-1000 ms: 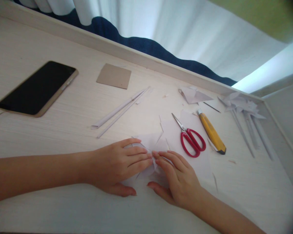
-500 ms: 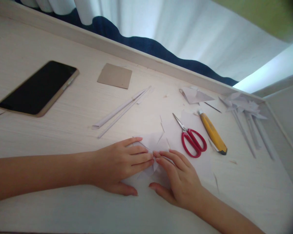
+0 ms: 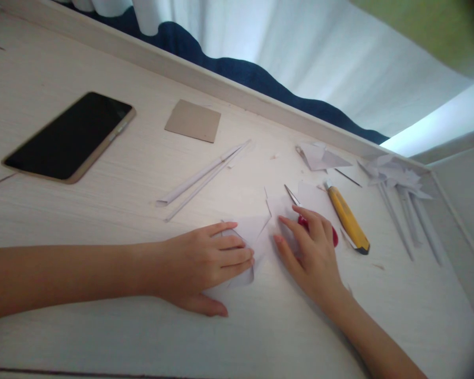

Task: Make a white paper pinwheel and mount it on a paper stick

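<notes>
My left hand lies flat, fingers stretched out, pressing on a folded white paper piece on the pale wooden table. My right hand is to the right of it, fingers spread, resting over the red handles of the scissors. Only the blades and a bit of red handle show past the fingers. The fingers do not look closed round the handles.
A yellow utility knife lies right of the scissors. A black phone sits far left, a brown card square behind, thin rolled paper sticks in the middle, paper pinwheels on sticks far right, folded paper scraps near the raised back edge.
My right hand left the folded paper and moved right and away onto the scissors. My left hand stayed on the paper. The view shifted slightly.
</notes>
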Tool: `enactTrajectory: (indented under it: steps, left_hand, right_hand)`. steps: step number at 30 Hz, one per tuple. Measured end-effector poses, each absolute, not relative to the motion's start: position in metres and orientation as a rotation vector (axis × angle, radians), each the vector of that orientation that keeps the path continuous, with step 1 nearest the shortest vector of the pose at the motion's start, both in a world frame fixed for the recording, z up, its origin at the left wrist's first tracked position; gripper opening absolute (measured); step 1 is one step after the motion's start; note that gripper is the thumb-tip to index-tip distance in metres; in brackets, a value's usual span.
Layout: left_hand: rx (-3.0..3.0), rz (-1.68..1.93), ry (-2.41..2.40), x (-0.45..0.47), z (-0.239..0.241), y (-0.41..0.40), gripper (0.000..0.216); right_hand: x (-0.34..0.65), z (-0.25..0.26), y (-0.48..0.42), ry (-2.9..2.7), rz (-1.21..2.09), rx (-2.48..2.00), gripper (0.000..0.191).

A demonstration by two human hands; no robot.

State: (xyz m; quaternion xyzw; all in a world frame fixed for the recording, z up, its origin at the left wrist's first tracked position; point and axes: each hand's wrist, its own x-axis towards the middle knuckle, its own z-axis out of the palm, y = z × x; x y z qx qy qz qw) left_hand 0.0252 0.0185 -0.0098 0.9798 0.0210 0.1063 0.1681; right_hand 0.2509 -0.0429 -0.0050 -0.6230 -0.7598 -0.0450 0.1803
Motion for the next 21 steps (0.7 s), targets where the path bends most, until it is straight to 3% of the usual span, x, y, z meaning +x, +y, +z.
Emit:
enactTrajectory:
  steps: [10, 21]
  left_hand:
    - [2.788, 0.288, 0.057, 0.026, -0.01, 0.019, 0.061]
    - [2.786, 0.298, 0.06, 0.026, -0.009, 0.019, 0.059]
  right_hand:
    - [0.249, -0.01, -0.043, -2.086, -0.125, -1.621, 0.021]
    - [0.246, -0.011, -0.054, -2.281, -0.193, -1.4, 0.031]
